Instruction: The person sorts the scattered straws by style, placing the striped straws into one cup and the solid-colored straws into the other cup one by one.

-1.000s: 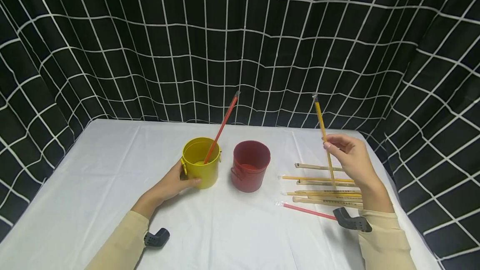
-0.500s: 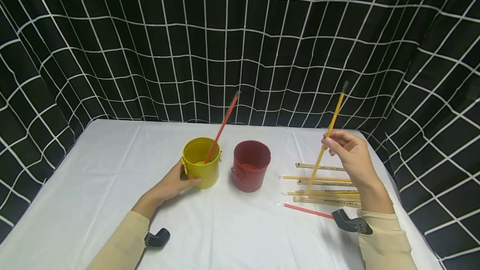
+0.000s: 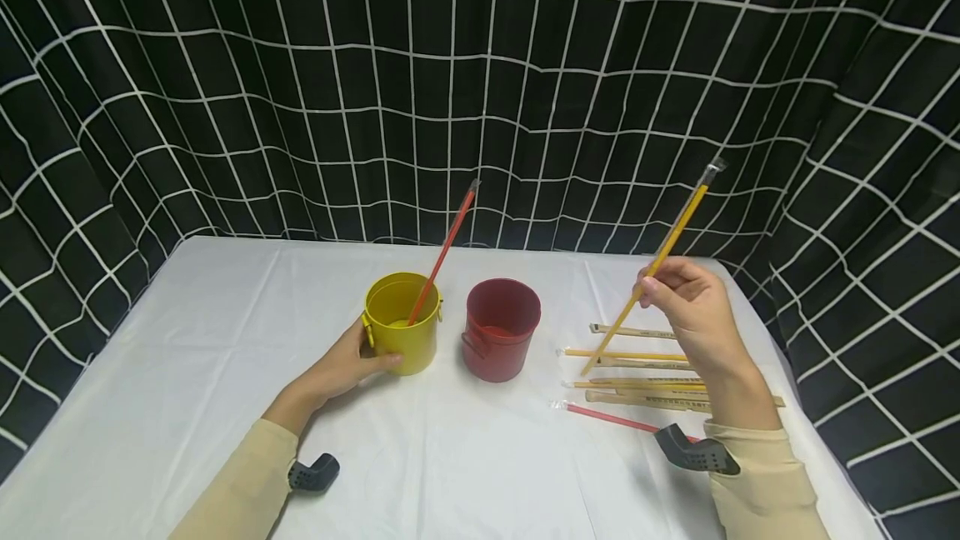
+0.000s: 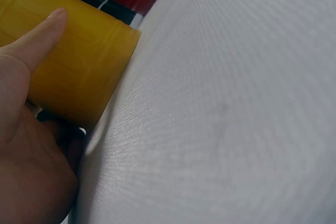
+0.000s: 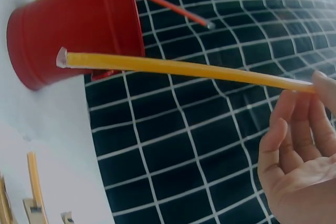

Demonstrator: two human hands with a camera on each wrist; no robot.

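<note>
My left hand [image 3: 348, 365] grips the side of a small yellow bucket [image 3: 416, 348], its thumb across the front and its other fingers hidden behind. Inside the bucket leans a red drinking straw [image 3: 447, 248], its top sticking out past the rim. Raised over the right side of the table, my right hand [image 3: 693, 307] pinches a yellow drinking straw [image 3: 678, 226] in a clear wrapper between thumb and fingertips. The straw slants, top end to the right and lower end toward the left. A red bucket [image 3: 501, 357] with nothing visible inside stands between the hands.
Beneath the right hand lie several wrapped wooden chopsticks [image 3: 637, 401], a yellow straw [image 3: 622, 355] and a pinkish-red straw [image 3: 611, 417]. A white cloth [image 3: 465, 473] covers the table. A black curtain [image 3: 420, 90] with white grid lines hangs behind.
The yellow straw in my right hand has swung from nearly upright to a slant, its top going right and its lower end left. My left hand and both buckets stay put.
</note>
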